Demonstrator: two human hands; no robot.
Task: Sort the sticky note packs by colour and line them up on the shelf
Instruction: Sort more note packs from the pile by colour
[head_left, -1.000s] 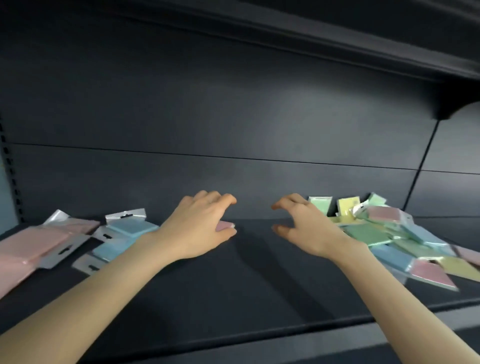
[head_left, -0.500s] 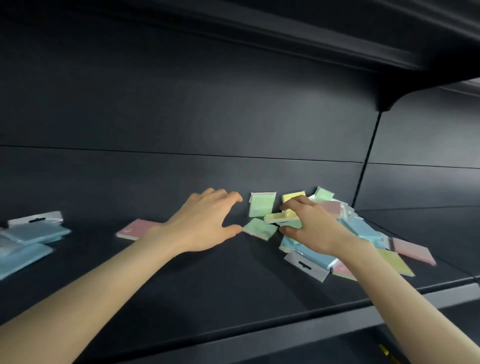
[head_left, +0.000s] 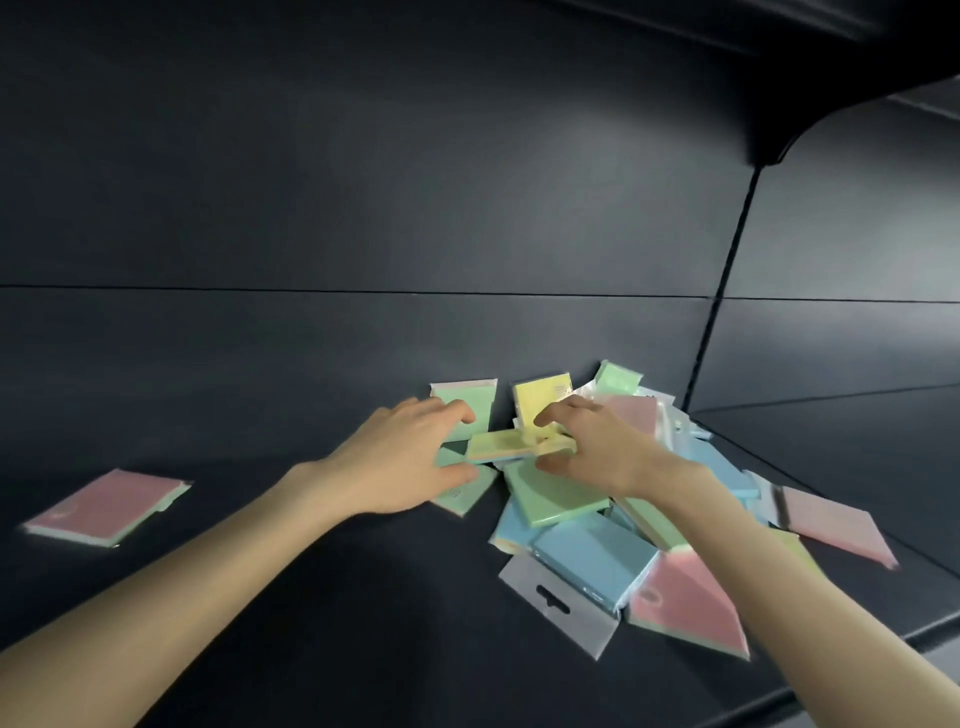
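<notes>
The sorting is at an early stage, judging by how the packs lie. Most of them sit in one mixed heap (head_left: 592, 564) on the right part of the shelf (head_left: 337, 597), where green, blue, pink and yellow packs overlap at all angles, some with their clear hang tabs sticking out toward the near edge. No colour group or tidy row shows anywhere in view.

Only one pack lies apart: a pink pack (head_left: 106, 506) flat on the shelf far to the left, well away from the heap (whether it marks the start of a pink row cannot be told from here).

The right hand (head_left: 597, 447) grasps a yellow pack (head_left: 501, 446), fingers over its top and thumb beneath, holding it just above the left side of the heap. The left hand (head_left: 410, 457) is spread in a loose claw at the pack's left end, index finger above and thumb below, not clearly closed on it. It seems ready to receive the pack or steady it.

What is left is nearly everything: each colour must be pulled out of the heap, grouped, and set in line along the shelf, whose middle stretch offers room for the rows.
</notes>
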